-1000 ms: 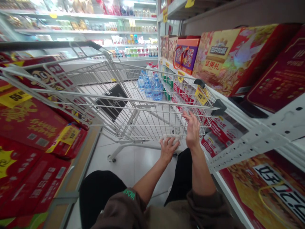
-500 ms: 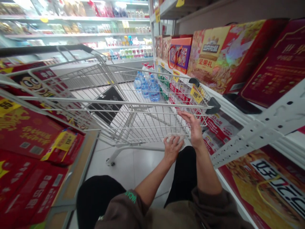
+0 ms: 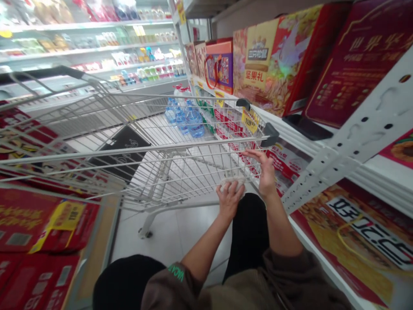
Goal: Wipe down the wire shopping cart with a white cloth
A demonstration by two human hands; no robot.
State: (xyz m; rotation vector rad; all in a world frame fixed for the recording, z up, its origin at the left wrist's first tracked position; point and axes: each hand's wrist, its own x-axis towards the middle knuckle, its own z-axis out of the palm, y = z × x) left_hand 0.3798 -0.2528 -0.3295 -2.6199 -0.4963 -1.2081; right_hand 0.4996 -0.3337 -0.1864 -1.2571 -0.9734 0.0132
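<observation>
A wire shopping cart (image 3: 135, 151) stands across the aisle in front of me, its near side facing me. My left hand (image 3: 228, 200) presses a whitish, crumpled cloth (image 3: 232, 183) against the lower wires near the cart's right end, with its fingers curled over the cloth. Just to the right, my right hand (image 3: 266, 174) is raised beside the cart's end. Its fingers stretch out flat to the left, close to the side wires; I cannot tell whether the fingertips touch them. Part of the cloth is hidden under my left fingers.
Shelving on the right has a perforated white post (image 3: 351, 129) close to my right arm, with nut gift boxes (image 3: 258, 64) above. Water bottles (image 3: 189, 118) stand beyond the cart. Red boxes (image 3: 38, 219) are stacked on the left. A refrigerated display (image 3: 97, 51) lies behind.
The view has shifted, so the cart and shelves appear farther left. My left hand has moved slightly left with the cloth along the wires. The right hand holds nearly the same pose.
</observation>
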